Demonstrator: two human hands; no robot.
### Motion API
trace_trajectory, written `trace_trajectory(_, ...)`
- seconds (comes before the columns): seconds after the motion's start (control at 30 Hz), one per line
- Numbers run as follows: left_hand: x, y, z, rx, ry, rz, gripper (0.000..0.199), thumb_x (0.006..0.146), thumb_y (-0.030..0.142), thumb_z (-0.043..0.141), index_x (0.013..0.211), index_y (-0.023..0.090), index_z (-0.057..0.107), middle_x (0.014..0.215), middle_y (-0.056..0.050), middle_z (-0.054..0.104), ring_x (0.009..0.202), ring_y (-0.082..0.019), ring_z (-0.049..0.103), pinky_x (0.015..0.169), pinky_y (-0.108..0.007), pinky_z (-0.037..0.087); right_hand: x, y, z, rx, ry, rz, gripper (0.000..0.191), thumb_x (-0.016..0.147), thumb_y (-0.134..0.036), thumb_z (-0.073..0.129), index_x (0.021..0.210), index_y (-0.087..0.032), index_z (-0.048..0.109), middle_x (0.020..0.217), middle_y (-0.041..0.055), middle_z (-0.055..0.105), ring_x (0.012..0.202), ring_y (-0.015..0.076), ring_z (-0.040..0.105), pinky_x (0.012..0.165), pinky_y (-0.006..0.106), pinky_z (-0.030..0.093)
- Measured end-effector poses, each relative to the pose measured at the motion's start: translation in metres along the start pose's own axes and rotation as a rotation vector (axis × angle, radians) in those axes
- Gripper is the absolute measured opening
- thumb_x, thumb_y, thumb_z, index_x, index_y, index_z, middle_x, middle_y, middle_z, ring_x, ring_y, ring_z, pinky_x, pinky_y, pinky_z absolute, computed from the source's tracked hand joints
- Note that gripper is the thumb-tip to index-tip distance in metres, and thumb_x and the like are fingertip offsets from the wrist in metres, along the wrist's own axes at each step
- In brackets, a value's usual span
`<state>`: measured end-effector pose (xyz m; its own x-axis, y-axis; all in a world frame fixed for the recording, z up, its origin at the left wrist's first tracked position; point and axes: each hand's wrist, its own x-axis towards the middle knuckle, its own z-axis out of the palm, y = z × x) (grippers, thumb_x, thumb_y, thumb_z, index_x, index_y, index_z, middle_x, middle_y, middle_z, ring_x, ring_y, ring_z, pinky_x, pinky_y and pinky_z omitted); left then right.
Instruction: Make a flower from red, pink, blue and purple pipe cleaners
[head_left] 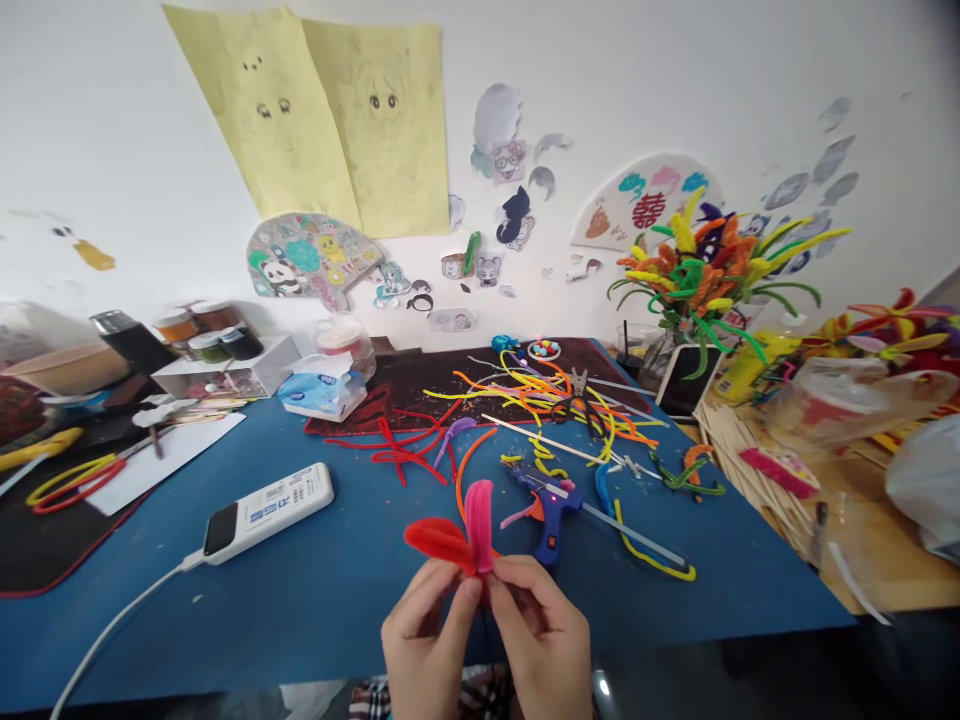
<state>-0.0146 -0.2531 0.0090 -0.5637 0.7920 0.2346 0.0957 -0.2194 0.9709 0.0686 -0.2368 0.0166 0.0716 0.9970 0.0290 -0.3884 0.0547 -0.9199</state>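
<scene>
Head view: both your hands pinched tight on a fuzzy two-loop bundle

Your left hand (427,640) and right hand (540,640) are both closed narrow, fingertips meeting where the red chenille loop (439,540) and pink chenille loop (480,525) join, up in the air over the near edge of the blue tabletop (225,620), about mid-way along. Pinching right at the join probably keeps those springy loops from fanning apart. Just ahead and to your right, the blue hot glue gun (551,510) lies on its side, likely parked there to stay in easy reach. Loose pipe cleaners (525,395) spread over a dark mat (420,375) toward the far edge, and a white power strip (274,510) sits off to your left.
</scene>
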Motion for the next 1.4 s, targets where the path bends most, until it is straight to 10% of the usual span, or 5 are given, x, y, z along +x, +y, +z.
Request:
trace_trajectory(0.6,-0.005,0.006,0.006,0.002,-0.062,-0.043,0.02,0.077,0.032,0.065,0.064,0.017,0.069,0.067,-0.003,0.056,0.06,-0.013,0.051,0.051,-0.02,0.042,0.004,0.005,-0.009,-0.047,-0.171,0.023,0.013,0.078,-0.03,0.066,0.08,-0.019,0.072,0.08,0.0063,0.063,0.068,0.0164,0.059,0.056,0.025,0.053)
trace_trajectory(0.93,0.009,-0.015,-0.011,-0.145,-0.301,-0.203,0.03,0.077,0.034,0.067,0.055,0.013,0.064,0.062,-0.002,0.056,0.061,-0.012,0.049,0.061,-0.021,0.044,0.003,0.007,-0.012,0.127,-0.239,0.395,0.033,0.073,-0.046,0.069,0.082,-0.014,0.065,0.042,-0.007,0.045,0.033,0.0012,0.025,0.034,0.015,0.015)
trace_trajectory(1.4,0.011,-0.01,-0.008,-0.492,-0.374,-0.518,0.038,0.056,0.038,0.083,0.081,0.013,0.067,0.05,0.004,0.051,0.052,-0.009,0.047,0.057,-0.021,0.041,0.005,-0.007,-0.017,0.149,-0.329,0.47,0.036,0.068,-0.048,0.073,0.075,-0.013,0.069,0.054,-0.0015,0.056,0.034,-0.0012,0.03,0.033,0.014,0.014)
